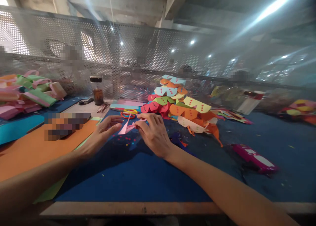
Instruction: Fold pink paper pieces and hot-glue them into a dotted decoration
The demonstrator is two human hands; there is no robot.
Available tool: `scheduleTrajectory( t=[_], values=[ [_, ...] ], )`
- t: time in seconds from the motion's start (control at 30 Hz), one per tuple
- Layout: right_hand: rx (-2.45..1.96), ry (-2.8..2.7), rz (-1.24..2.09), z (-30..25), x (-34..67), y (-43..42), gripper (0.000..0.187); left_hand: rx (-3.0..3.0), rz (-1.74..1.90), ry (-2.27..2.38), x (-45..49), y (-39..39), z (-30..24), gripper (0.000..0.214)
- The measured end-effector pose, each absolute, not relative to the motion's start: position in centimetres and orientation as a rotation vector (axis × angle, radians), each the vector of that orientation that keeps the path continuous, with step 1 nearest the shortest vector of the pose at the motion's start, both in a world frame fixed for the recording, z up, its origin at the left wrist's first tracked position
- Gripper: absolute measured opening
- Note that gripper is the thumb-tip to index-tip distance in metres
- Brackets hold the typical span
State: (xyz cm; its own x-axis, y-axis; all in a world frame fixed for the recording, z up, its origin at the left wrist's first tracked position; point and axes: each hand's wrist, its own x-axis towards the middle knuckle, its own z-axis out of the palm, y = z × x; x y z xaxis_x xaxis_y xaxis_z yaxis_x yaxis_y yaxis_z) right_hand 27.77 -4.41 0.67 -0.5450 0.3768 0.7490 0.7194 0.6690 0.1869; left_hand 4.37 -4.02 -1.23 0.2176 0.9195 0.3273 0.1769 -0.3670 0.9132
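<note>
A folded piece of pink paper (pixel 125 128) is pinched between the fingers and thumb of my right hand (pixel 154 134), just above the blue table. My left hand (pixel 105 132) is close to the paper's left side, its fingers apart and the thumb pointing toward it; no clear contact shows. Behind the paper lie scissors with yellow and red handles (pixel 128 113). Small red bits (pixel 127 138) are scattered on the table below it. Just right of my right hand rises a pile of folded paper pieces in several colours (pixel 184 111), many with rows of red dots.
Orange sheets (pixel 61 153) lie at left, a pixelated object on them. Folded paper pieces (pixel 39 91) are heaped at far left. A lidded jar (pixel 97 91) stands by the perforated metal screen (pixel 138 55). A magenta object (pixel 255 158) lies on the blue tabletop (pixel 158 183) at right.
</note>
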Motion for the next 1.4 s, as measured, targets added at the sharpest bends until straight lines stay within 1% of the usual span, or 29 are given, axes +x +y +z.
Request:
scheduleTrajectory(
  t=[0.07, 0.13, 0.23, 0.33, 0.5, 0.93, 1.2, 1.3, 1.4],
  values=[
    [-0.839, -2.211, -0.675, 0.7, 27.8, -4.4, 0.018, 1.898, 1.343, 1.084, 4.2, -4.4, -0.9, 0.043],
    [-0.844, -2.253, -0.691, 0.7, 27.8, -4.4, 0.021, 2.171, 1.420, 1.030, 4.1, -5.0, -0.5, 0.038],
    [-0.863, -2.286, -0.692, 0.7, 27.7, -4.4, 0.025, 2.488, 1.354, 0.904, 4.1, -5.5, -0.3, 0.033],
    [-0.866, -2.303, -0.648, 0.6, 27.6, -4.3, 0.026, 2.571, 1.290, 0.869, 4.1, -4.9, -0.8, 0.027],
    [-0.857, -2.312, -0.554, 0.5, 27.5, -4.3, 0.022, 2.519, 1.334, 0.905, 3.9, -3.5, -1.7, 0.011],
    [-0.841, -2.182, -0.458, 0.7, 27.7, -4.2, 0.015, 2.073, 1.185, 1.053, 4.1, -3.4, -0.8, 0.029],
    [-0.862, -1.978, -0.459, 3.5, 29.7, -3.5, 0.015, 1.872, 1.150, 1.105, 3.5, -2.8, 0.4, 0.036],
    [-0.980, -1.974, -0.415, 4.3, 31.8, -4.1, 0.013, 1.833, 1.167, 1.090, 2.9, -2.2, 0.4, 0.036],
    [-1.297, -2.013, -0.362, 4.0, 34.7, -6.1, 0.009, 1.803, 1.181, 1.082, 2.4, -1.7, 0.2, 0.035]
  ],
)
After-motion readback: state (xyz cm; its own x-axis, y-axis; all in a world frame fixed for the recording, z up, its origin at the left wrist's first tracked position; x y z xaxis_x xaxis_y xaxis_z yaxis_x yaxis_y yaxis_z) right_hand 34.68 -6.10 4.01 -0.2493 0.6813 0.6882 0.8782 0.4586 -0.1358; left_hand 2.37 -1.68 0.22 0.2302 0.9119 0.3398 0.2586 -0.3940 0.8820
